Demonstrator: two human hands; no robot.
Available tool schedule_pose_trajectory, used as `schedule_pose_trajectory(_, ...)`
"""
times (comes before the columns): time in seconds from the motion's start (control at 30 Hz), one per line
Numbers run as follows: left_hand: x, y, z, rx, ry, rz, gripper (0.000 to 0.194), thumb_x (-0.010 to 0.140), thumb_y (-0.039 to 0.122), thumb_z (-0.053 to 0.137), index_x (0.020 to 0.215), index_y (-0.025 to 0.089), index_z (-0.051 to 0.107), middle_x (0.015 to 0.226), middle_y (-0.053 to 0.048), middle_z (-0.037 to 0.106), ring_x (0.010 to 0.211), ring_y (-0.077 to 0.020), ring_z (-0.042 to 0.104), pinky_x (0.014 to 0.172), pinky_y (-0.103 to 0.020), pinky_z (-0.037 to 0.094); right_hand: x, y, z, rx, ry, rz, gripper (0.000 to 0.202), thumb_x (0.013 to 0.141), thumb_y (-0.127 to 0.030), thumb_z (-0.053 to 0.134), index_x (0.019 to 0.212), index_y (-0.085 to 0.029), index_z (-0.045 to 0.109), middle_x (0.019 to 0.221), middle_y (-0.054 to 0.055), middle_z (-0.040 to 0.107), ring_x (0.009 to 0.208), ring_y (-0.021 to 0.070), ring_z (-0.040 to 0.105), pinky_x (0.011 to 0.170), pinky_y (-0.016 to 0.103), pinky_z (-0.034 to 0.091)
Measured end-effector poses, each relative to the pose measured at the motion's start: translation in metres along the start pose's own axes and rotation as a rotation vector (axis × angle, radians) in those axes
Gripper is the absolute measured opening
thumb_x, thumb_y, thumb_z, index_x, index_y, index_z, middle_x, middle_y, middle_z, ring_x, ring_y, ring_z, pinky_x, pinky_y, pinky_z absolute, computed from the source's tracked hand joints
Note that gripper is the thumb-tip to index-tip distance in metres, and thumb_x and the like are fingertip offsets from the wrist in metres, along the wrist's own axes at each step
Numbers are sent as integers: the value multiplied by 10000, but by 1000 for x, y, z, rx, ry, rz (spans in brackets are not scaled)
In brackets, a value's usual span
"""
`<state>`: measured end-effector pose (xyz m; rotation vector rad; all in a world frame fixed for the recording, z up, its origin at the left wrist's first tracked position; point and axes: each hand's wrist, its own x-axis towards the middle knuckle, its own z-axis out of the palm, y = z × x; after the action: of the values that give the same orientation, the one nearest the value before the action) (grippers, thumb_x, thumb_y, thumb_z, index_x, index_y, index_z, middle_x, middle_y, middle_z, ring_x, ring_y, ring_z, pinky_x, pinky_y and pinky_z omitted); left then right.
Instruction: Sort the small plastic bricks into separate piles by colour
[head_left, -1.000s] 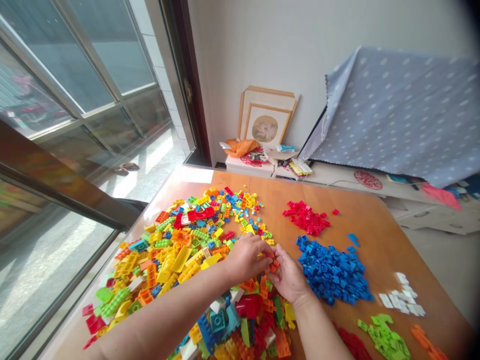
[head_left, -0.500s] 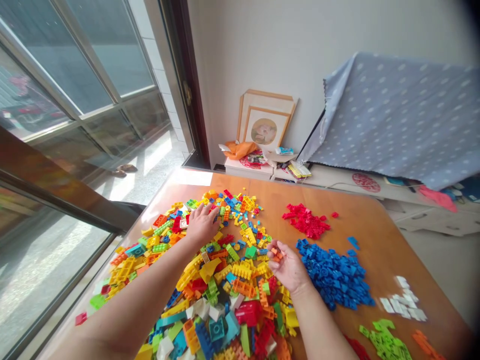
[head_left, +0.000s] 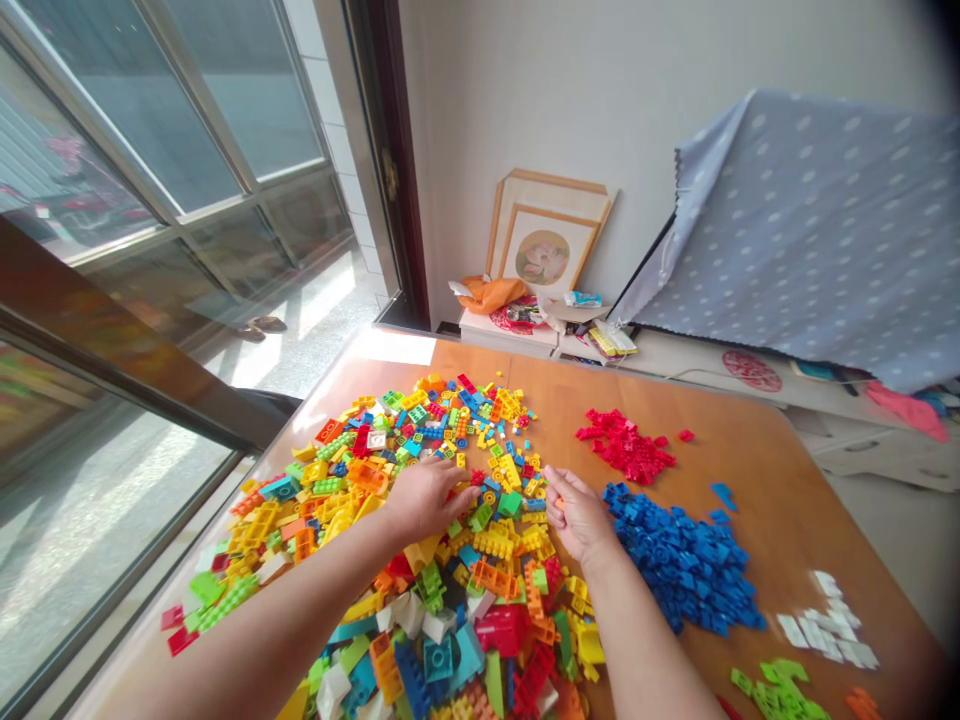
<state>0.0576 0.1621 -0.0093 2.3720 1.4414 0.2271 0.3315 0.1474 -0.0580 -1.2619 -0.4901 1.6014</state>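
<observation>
Currently | right hand (head_left: 577, 515): grip clenched around orange toy brick (head_left: 559, 503), between mixed brick pile (head_left: 495, 542) and blue brick heap (head_left: 682, 562) | left hand (head_left: 426, 497): over pile, grip contents cannot tell | brick likely light, stiff, slick; pinch opposite sides

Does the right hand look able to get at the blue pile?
Probably yes: the right hand is just beside the blue pile, with nothing visible standing between them. An orange piece shows in its grasp, though, which might hinder picking.
</observation>
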Motion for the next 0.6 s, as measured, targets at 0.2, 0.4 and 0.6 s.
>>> schedule_pose_trajectory(0.2,24,-33,-16,40,99,-194,331,998,368,398,1062,259,704,1044,-51,724,985,-216,626,813,-290,455,-4,5,3,-56,33,-21,426,715,-514,849,822,-190,594,583,-76,489,408,24,304,378,173,172)
schedule_pose_trajectory(0.4,49,-63,-14,172,16,-250,240,862,257,520,829,281,757,922,-64,705,966,-265,602,828,-348,448,-3,2,5,-140,65,-51,440,704,-538,847,825,-186,613,561,-77,465,433,32,307,398,161,179)
schedule_pose_trajectory(0.6,63,-62,-11,244,-67,-257,207,823,228,552,816,251,757,992,-106,700,1042,-294,595,916,-408,445,-1,2,8,-169,69,-67,434,718,-548,831,838,-180,636,554,-76,460,447,39,313,413,166,192)
